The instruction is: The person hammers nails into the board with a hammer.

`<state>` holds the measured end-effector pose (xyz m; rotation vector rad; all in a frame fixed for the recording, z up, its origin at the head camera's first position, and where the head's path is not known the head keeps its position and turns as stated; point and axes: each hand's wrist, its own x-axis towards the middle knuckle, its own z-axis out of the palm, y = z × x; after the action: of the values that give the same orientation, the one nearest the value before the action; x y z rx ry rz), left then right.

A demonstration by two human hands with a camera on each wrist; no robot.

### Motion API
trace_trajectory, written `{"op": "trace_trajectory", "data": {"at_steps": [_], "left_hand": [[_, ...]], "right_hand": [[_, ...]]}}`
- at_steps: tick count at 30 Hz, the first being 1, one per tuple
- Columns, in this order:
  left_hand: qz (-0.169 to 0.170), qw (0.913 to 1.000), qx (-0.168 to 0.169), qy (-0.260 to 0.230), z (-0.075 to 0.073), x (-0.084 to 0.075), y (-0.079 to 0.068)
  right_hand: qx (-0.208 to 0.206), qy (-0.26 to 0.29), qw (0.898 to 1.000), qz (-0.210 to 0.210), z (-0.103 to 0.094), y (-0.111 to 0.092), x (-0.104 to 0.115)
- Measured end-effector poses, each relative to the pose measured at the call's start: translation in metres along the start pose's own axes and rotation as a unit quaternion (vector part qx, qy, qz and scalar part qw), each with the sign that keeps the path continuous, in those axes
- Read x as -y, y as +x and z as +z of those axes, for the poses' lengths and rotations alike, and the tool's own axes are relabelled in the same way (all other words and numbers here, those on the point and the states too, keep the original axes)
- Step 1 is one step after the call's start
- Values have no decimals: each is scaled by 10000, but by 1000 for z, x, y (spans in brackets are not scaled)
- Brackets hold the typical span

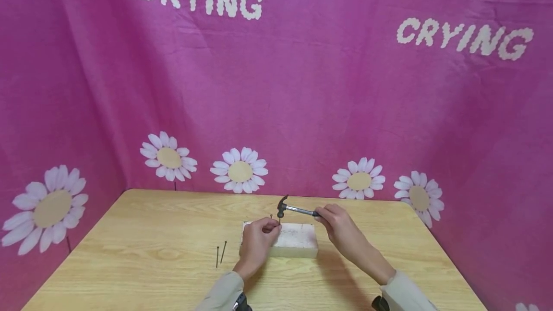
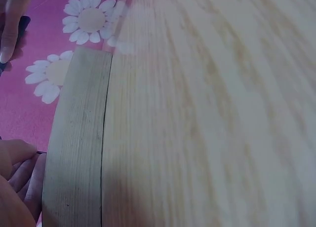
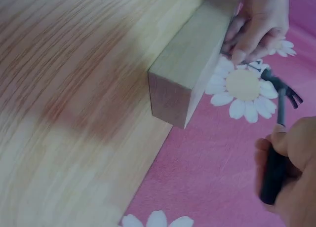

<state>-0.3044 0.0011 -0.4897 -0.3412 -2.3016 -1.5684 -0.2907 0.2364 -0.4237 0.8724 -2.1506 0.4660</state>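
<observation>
A pale wooden block [image 1: 298, 240] lies on the table. Over its top my left hand [image 1: 256, 246] pinches an upright dark nail [image 1: 279, 221] between thumb and finger. My right hand [image 1: 345, 234] grips a claw hammer [image 1: 297, 209] by its black handle, with the head at the top of the nail; contact cannot be told. Behind the left fingers another nail [image 1: 271, 216] sticks up. The right wrist view shows the hammer's claw [image 3: 294, 97] pointing away from the block. From the left wrist, the block's side [image 2: 79, 133] is seen beside the curled left fingers [image 2: 34, 187].
Two loose nails, one [image 1: 217, 257] beside the other [image 1: 223, 252], lie on the wood-grain table [image 1: 151, 253] left of the block. A pink cloth [image 1: 302, 109] with white daisies and lettering hangs around the table's back and sides.
</observation>
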Motion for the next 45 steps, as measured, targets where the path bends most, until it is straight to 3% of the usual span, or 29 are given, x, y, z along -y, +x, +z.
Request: {"op": "trace_trajectory", "data": {"at_steps": [5,10,12,17,23,29,35,41,45], "left_hand": [[15,10000,-22,25,1,-1,1],[-51,9999,-68,89,2,0,0],[-65,9999,-75,88,2,0,-2],[-5,10000,-60,32,3,0,-4],[24,9999,-87,52,3,2,-3],[-17,9999,-67,101,2,2,-3],[101,9996,-136,204,2,2,-2],[88,9995,-110,267,2,2,-1],[118,9996,-105,241,2,1,0]], "right_hand": [[-636,145,9975,267,-2,1,0],[-84,194,9998,52,-1,3,-2],[-39,196,9998,56,-3,5,-2],[-796,454,9945,514,-12,14,1],[3,-22,9999,-139,-6,7,-2],[-642,288,9974,169,-6,9,-2],[190,-72,9992,-345,-3,5,1],[-634,173,9978,-63,-5,8,1],[-261,132,9992,-278,2,2,-3]]}}
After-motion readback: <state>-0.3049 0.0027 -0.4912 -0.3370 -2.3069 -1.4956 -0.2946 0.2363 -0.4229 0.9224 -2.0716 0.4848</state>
